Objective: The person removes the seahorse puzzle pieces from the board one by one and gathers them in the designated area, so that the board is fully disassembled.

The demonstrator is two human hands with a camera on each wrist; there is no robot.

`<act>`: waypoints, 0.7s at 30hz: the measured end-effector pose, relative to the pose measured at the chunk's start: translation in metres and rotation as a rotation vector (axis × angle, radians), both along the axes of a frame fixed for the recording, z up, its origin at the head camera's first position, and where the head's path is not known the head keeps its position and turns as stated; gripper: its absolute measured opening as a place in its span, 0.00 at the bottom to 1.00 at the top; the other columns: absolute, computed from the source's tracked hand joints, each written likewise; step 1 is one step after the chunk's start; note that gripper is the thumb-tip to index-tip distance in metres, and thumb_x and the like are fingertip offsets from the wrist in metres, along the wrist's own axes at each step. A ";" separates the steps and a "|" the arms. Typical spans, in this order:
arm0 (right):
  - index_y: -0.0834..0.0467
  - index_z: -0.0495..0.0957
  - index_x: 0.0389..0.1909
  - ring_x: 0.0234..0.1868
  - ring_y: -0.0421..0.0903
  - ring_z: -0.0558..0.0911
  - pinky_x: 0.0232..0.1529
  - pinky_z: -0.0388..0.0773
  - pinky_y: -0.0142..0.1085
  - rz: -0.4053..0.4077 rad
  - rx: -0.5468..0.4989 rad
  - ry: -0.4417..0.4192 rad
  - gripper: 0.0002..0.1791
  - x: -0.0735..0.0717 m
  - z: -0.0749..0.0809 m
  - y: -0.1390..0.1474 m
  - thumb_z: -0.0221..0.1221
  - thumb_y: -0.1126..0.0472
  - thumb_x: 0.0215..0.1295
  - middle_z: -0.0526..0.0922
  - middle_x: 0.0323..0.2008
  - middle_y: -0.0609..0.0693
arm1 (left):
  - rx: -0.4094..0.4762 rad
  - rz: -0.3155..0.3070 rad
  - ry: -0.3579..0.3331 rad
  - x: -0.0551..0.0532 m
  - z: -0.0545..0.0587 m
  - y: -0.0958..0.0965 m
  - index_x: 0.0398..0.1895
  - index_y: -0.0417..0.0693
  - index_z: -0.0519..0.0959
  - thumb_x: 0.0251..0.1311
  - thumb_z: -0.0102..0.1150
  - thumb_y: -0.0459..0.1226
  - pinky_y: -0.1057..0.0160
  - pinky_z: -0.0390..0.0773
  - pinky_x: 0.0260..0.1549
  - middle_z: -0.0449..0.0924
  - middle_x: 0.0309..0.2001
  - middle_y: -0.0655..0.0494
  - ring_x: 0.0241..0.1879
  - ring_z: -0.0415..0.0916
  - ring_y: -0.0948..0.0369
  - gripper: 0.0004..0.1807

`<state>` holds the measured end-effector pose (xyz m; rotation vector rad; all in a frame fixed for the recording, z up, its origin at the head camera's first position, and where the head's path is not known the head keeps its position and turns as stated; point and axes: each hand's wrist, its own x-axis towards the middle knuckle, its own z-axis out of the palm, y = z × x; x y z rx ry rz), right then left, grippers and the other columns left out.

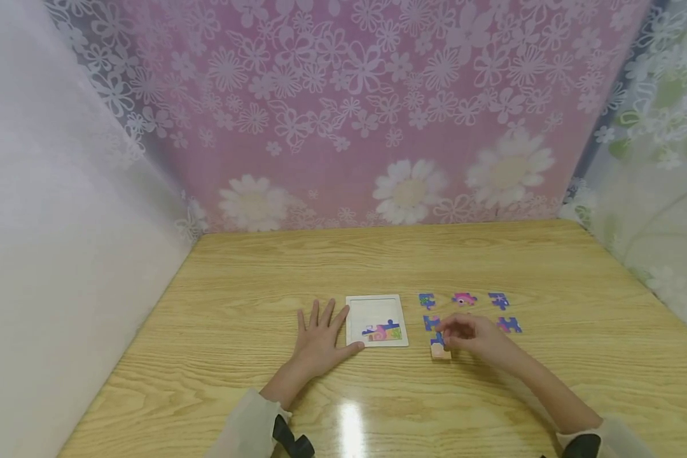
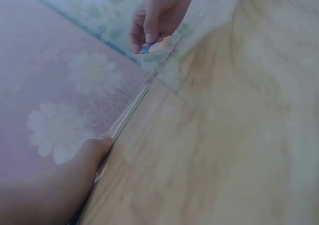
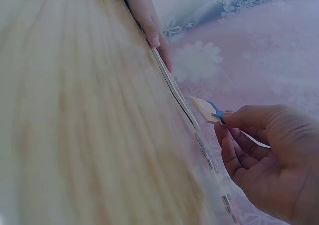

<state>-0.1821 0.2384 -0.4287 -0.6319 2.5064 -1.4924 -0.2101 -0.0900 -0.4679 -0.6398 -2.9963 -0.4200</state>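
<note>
My right hand pinches a jigsaw piece with a blue top and a pale orange lower part. In the right wrist view this piece is tilted and lifted off the table, between thumb and fingers. Spread flat on the table, my left hand touches the left edge of a square white puzzle frame with its thumb and index finger. Joined pieces with a pink and green picture lie along the frame's bottom. In the left wrist view the left thumb rests at the frame's edge.
Loose jigsaw pieces lie right of the frame: a blue-green one, a pink one with an eye, a blue one, a blue-purple one and one beside the right fingers. A flowered curtain hangs behind the wooden table.
</note>
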 end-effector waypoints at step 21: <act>0.66 0.76 0.42 0.32 0.41 0.77 0.30 0.75 0.31 0.019 -0.018 0.029 0.09 0.004 -0.014 0.000 0.58 0.67 0.61 0.77 0.32 0.52 | 0.007 -0.001 0.003 0.000 0.001 0.000 0.71 0.57 0.53 0.51 0.36 0.72 0.36 0.30 0.57 0.46 0.70 0.47 0.68 0.33 0.42 0.48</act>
